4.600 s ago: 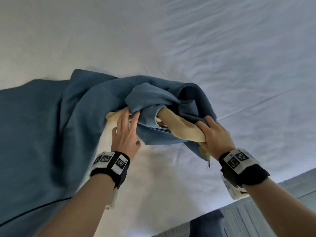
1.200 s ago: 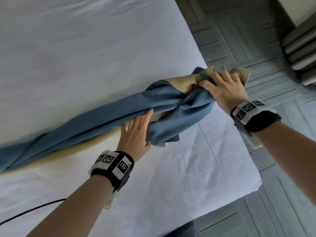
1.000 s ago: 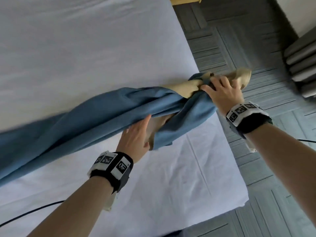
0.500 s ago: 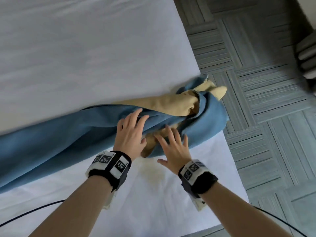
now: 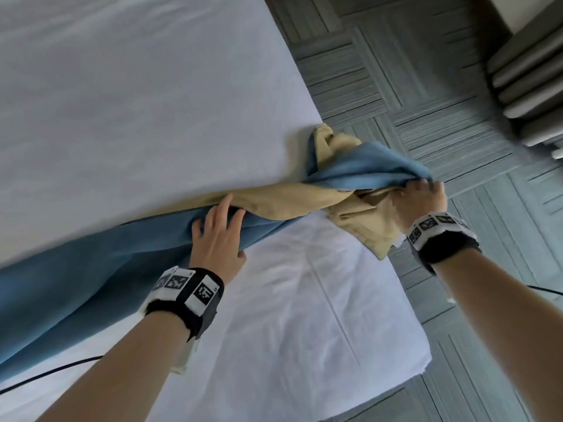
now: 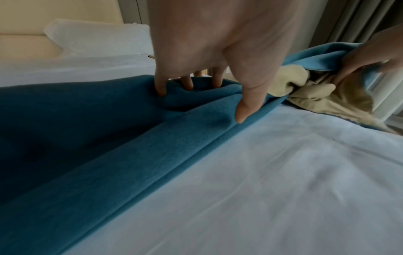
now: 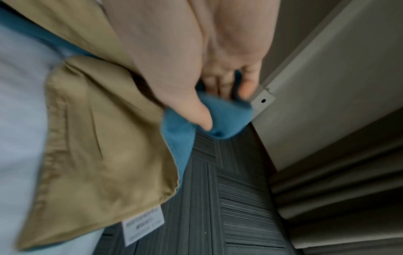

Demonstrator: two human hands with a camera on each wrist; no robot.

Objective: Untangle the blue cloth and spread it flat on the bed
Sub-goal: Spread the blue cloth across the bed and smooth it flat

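Blue cloth (image 5: 91,269) lies twisted like a rope across the white bed (image 5: 152,102), its tan-backed end past the bed's edge. The grip of the left hand (image 5: 217,239) pinches a blue fold; that of the right hand (image 5: 422,202) is clamped on the raised end.

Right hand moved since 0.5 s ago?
Yes. The right hand has gone rightward from beside the left hand on the bed to beyond the bed's edge, above the floor, gripping the blue cloth.
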